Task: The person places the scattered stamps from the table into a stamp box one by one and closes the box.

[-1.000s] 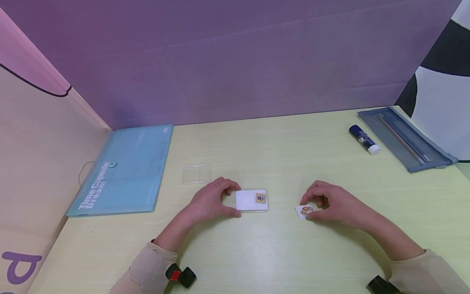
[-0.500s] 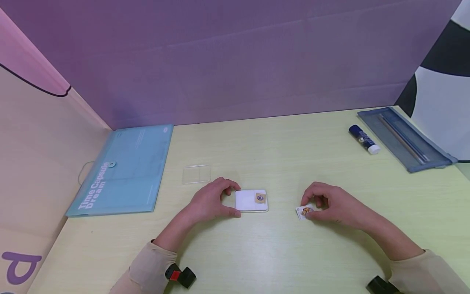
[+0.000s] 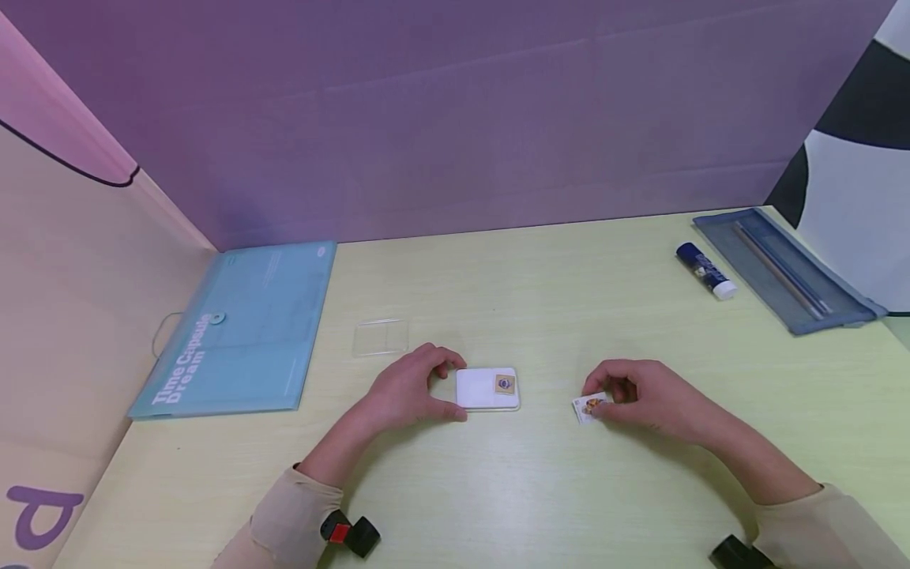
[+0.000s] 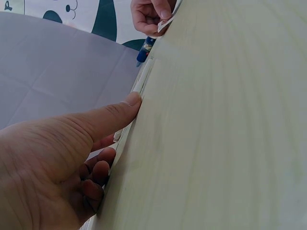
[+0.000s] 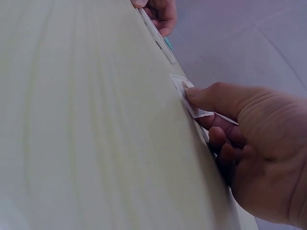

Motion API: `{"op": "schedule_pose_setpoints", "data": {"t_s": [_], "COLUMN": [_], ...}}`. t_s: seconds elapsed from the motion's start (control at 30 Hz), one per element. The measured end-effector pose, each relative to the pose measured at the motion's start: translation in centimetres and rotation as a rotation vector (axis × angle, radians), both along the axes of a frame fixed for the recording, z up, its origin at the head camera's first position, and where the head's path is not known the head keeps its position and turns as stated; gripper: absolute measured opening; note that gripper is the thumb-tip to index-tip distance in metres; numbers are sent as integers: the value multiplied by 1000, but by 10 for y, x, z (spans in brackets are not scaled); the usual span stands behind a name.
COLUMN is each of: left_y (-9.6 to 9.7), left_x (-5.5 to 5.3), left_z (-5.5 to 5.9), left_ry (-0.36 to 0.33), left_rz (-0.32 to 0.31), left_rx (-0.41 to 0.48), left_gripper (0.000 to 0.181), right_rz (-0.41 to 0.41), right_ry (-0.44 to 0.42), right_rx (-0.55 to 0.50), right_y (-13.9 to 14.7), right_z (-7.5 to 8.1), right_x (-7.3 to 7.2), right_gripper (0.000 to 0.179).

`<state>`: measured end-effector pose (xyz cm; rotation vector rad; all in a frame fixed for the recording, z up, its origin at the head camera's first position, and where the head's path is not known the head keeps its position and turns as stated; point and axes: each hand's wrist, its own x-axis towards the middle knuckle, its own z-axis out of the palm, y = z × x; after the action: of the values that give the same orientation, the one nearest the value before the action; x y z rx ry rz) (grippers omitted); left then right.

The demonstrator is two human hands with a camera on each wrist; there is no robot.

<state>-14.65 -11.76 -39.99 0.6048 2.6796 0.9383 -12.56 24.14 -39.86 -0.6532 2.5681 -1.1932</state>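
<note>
Pale table (image 3: pixel 540 490): blue folder (image 3: pixel 249 340) at left, clear plastic piece (image 3: pixel 381 337), white case (image 3: pixel 475 388) near middle, glue stick (image 3: pixel 706 271) beside grey-blue pouch (image 3: pixel 757 273) at right.

can pass between white case (image 3: pixel 478 390) and small card (image 3: pixel 584 406) in right hand (image 3: pixel 645 399); blocked left by blue folder (image 3: pixel 252 332), far right by glue stick (image 3: pixel 706 271) and pouch (image 3: pixel 762 275).

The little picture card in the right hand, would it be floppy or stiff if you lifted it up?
The little picture card would probably bend easily, since its edge looks paper-thin. It's likely very light, being so small and thin beside the right hand that pinches it.
</note>
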Motion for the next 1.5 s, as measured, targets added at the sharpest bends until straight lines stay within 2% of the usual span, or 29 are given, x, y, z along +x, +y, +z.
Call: {"op": "schedule_pose_setpoints", "data": {"t_s": [0.27, 0.87, 1.5], "left_y": [0, 0, 0], "left_x": [-1, -1, 0], "left_z": [0, -1, -1], "left_ry": [-2, 6, 4], "left_rz": [-2, -1, -2], "left_rx": [3, 1, 6], "left_gripper": [58, 57, 57], "right_rz": [-37, -73, -99], "right_ry": [36, -27, 5], "right_rx": [27, -26, -34], "right_y": [-2, -5, -7], "right_z": [-1, 2, 7], "right_x": [0, -2, -5], "right_gripper": [11, 8, 9]}}
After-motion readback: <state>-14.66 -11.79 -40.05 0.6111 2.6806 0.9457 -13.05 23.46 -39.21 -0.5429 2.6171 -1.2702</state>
